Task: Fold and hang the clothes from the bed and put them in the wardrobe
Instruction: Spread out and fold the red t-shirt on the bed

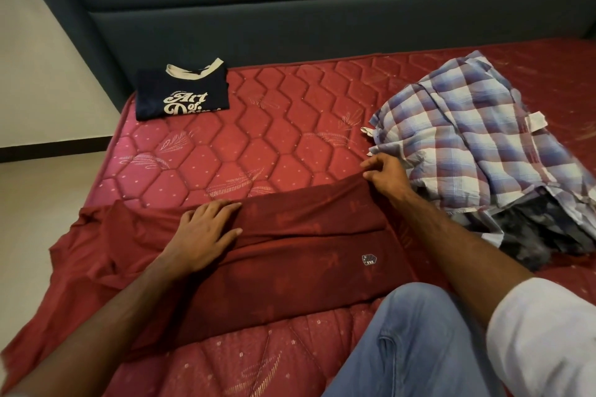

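Three garments share the red quilted mattress (258, 126) with me. Far corner by the dark headboard (322, 10) sits a navy t-shirt (182, 97), already folded, cream lettering up. Right beside my right hand (385, 176) is a rumpled checked shirt (477, 138) heaped over something dark grey. Nothing lies on top of the maroon shirt (290, 264) spread in front of my knee (416, 345), a small badge showing. Left hand (206, 229) lies flat on it, fingers straight, while my right pinches its folded edge.
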Tool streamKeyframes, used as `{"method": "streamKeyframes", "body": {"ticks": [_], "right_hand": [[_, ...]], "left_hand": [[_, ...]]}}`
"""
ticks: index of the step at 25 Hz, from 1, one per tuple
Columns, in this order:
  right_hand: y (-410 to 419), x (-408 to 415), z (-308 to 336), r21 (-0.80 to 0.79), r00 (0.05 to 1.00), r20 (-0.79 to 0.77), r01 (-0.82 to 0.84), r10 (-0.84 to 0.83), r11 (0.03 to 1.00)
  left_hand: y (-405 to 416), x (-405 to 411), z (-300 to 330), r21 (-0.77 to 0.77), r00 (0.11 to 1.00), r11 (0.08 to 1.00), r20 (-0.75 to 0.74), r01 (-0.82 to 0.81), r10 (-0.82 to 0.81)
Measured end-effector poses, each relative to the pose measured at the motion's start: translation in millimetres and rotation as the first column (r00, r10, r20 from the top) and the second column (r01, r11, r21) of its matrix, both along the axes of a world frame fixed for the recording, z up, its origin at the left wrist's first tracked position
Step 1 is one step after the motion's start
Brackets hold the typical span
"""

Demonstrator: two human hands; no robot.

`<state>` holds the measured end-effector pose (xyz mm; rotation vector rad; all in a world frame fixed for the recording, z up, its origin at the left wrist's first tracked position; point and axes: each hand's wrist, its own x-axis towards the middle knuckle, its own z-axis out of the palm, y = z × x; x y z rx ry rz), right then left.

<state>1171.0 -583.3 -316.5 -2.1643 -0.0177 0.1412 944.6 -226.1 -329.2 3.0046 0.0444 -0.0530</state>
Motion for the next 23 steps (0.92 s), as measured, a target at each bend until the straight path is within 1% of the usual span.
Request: {"method": "streamKeyframes", "body": {"ticks": [1, 2, 3, 4, 5, 6, 7, 8, 9, 11, 12, 14, 16, 18, 20, 21, 23], "right_hand": [[1.1, -1.7, 1.1, -0.003, 0.999, 0.049, 0.023, -0.023, 1.000], [2.6, -3.5, 0.4, -0.018, 0.990, 0.144, -0.007, 0.009, 1.000], [4.2, -9.3, 1.4, -0.087, 0.958, 0.259, -0.104, 0.123, 0.991], [6.5, -17.0, 1.1, -0.206, 0.895, 0.333, -0.238, 0.296, 0.949], [8.7, -28.9, 4.1, -0.375, 0.800, 0.303, -0.399, 0.517, 0.837], [12.7, -39.7, 5.1, -0.548, 0.676, 0.206, -0.519, 0.707, 0.656], [17.6, -51.7, 7.2, -0.677, 0.553, 0.105, -0.569, 0.826, 0.467], [22.1, -59.1, 6.3, -0.741, 0.458, 0.061, -0.574, 0.887, 0.348], [29.1, -66.6, 8.3, -0.762, 0.400, 0.076, -0.568, 0.913, 0.312], [48.5, -77.2, 11.6, -0.722, 0.392, 0.151, -0.583, 0.907, 0.372], [64.3, -81.6, 11.3, -0.703, 0.392, 0.167, -0.596, 0.905, 0.388], [110.0, -98.9, 11.5, -0.672, 0.361, 0.175, -0.637, 0.916, 0.379], [164.5, -124.3, 12.6, -0.594, 0.342, 0.157, -0.716, 0.926, 0.366], [222.0, -155.0, 17.9, -0.464, 0.346, 0.133, -0.806, 0.929, 0.366], [267.6, -183.0, 19.4, -0.377, 0.336, 0.130, -0.853, 0.933, 0.360], [285.0, -197.0, 19.7, -0.375, 0.331, 0.137, -0.855, 0.934, 0.358], [308.1, -220.7, 17.0, -0.441, 0.339, 0.134, -0.821, 0.931, 0.362]], "left_hand": [[-1.4, 0.4, -2.7, -0.027, 1.000, 1.000, -0.030, -0.005, 0.004], [-3.1, -0.2, -3.9, -0.047, 0.999, 0.999, -0.041, -0.002, 0.000], [-3.6, -1.8, -4.7, -0.056, 0.999, 0.998, -0.035, 0.012, -0.014], [-2.9, -4.7, -5.7, -0.055, 0.999, 0.998, -0.023, 0.033, -0.035], [-1.4, -7.7, -7.0, -0.050, 0.998, 0.997, -0.016, 0.055, -0.056], [1.3, -11.5, -7.2, -0.052, 0.998, 0.997, -0.022, 0.066, -0.067], [4.5, -15.4, -6.4, -0.063, 0.997, 0.996, -0.031, 0.065, -0.067], [8.0, -17.7, -4.8, -0.072, 0.997, 0.995, -0.036, 0.061, -0.064], [13.3, -21.5, -1.1, -0.077, 0.998, 0.996, -0.036, 0.049, -0.052], [26.3, -31.4, 10.2, -0.080, 1.000, 0.997, -0.023, 0.001, -0.003], [35.3, -39.2, 16.9, -0.071, 0.999, 0.997, -0.008, -0.035, 0.035], [59.8, -61.7, 28.7, -0.024, 0.992, 0.993, 0.038, -0.119, 0.120], [85.5, -87.9, 34.8, -0.016, 0.967, 0.973, 0.113, -0.229, 0.229], [108.0, -116.0, 35.3, -0.107, 0.897, 0.913, 0.171, -0.395, 0.408], [120.8, -134.7, 31.0, -0.267, 0.809, 0.807, 0.136, -0.526, 0.572], [126.1, -141.0, 27.2, -0.341, 0.783, 0.761, 0.102, -0.552, 0.613], [133.4, -150.1, 16.8, -0.467, 0.780, 0.708, 0.059, -0.529, 0.623]]}}
